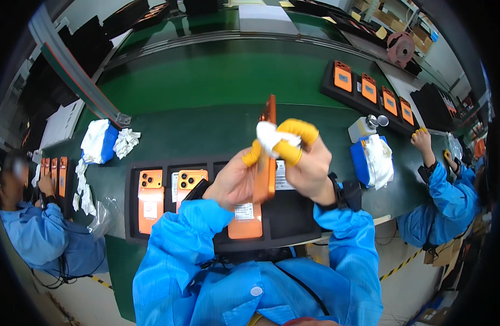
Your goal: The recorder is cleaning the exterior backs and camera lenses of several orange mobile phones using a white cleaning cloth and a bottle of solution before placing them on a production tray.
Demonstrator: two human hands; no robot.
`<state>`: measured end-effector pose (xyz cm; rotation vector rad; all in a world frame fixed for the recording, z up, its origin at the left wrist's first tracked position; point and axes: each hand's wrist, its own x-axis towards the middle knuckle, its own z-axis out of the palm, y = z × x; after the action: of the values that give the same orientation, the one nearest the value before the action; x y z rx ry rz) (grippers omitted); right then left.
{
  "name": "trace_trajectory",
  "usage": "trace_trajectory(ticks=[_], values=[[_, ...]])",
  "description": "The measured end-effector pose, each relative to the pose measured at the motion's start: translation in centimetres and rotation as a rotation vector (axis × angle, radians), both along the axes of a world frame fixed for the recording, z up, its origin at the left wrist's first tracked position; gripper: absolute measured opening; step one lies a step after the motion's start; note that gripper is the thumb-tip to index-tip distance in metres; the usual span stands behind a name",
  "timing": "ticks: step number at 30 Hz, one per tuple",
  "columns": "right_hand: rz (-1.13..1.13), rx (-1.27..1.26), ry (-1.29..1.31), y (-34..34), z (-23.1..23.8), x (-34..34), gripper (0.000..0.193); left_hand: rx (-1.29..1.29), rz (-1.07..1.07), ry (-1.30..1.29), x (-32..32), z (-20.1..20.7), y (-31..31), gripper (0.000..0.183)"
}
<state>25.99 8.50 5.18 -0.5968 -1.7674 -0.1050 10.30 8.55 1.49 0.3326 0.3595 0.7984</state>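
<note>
An orange smartphone (265,182) is held up on edge above a black foam tray (293,220). My left hand (234,182) grips its left side, a yellow finger cot on a fingertip. With yellow-cotted fingers, my right hand (309,165) pinches a white cloth (267,137) against the upper part of the phone. Below, in the tray, lie more orange phones: one at the left end (151,201), a second phone (193,182) partly behind my left wrist, and a third phone (244,225) under my hands. Each shows a white label or part of one.
Blue boxes of white wipes stand left (100,142) and right (372,162), with crumpled wipes (126,142) by the left one. A pump bottle (363,129) sits at right. Farther back, another black tray (328,81) holds several orange phones. Co-workers in blue sit at both sides.
</note>
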Motion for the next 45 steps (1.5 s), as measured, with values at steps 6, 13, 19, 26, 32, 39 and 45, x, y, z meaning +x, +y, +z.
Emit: trace_trajectory(ticks=[6, 13, 19, 26, 32, 39, 45], values=[[-0.132, -0.182, 0.110, 3.8, -0.9, 2.0, 0.028, -0.157, 0.070, 0.195, 1.3, 3.4, -1.5, 0.035], [0.089, -0.381, 0.093, 0.7, -0.3, 0.0, 0.030, -0.245, 0.157, -0.148, -0.2, 1.7, 0.0, 0.036], [0.117, -0.377, 0.212, -0.2, 0.2, -0.3, 0.028, -0.344, 0.333, -0.118, -0.3, 3.7, -0.7, 0.031], [-0.230, 0.029, 0.019, -0.3, -0.6, -0.4, 0.045, -0.318, 0.242, -0.277, -0.6, 4.7, -2.2, 0.034], [-0.272, 0.082, -0.045, -0.2, -0.4, -0.2, 0.049, -0.292, 0.221, -0.310, -0.5, 4.7, -2.5, 0.032], [-0.352, 0.175, -0.228, -0.6, 0.2, 0.0, 0.052, -0.293, 0.235, -0.317, -0.5, 4.1, -2.2, 0.032], [-0.160, 0.229, -0.286, -1.5, -0.4, -0.8, 0.043, -0.041, 0.071, -0.549, -1.3, 1.3, -1.1, 0.029]])
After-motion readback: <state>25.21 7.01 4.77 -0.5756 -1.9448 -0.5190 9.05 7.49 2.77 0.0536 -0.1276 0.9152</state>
